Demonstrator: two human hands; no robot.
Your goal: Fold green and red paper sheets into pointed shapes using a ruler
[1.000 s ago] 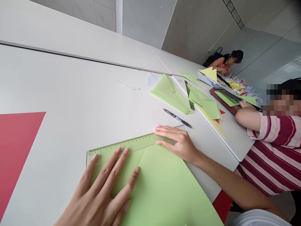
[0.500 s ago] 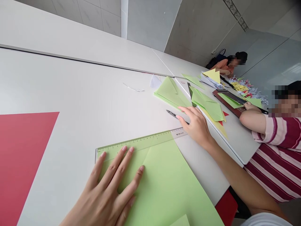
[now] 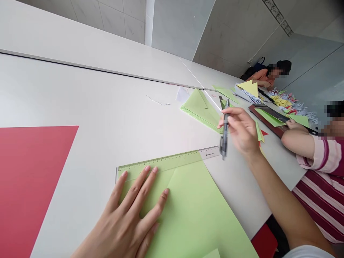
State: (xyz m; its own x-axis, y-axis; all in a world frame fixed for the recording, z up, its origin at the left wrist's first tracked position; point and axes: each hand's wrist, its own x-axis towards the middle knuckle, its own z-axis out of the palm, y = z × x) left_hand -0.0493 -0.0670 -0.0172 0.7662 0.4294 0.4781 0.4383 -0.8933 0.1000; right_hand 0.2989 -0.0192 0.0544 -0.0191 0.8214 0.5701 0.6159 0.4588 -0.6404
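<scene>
I find the right hand (image 3: 240, 130) with fingers closed on a pen (image 3: 225, 129), above the table (image 3: 107, 93). The left hand (image 3: 129, 218) lies flat, fingers spread, over a clear ruler (image 3: 176, 160) along the green sheet's (image 3: 188, 208) far edge. A red sheet (image 3: 34, 179) lies at left.

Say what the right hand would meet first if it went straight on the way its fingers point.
Probably the stack of green paper, just ahead of the right hand; depth is unclear, so it might pass above.
</scene>
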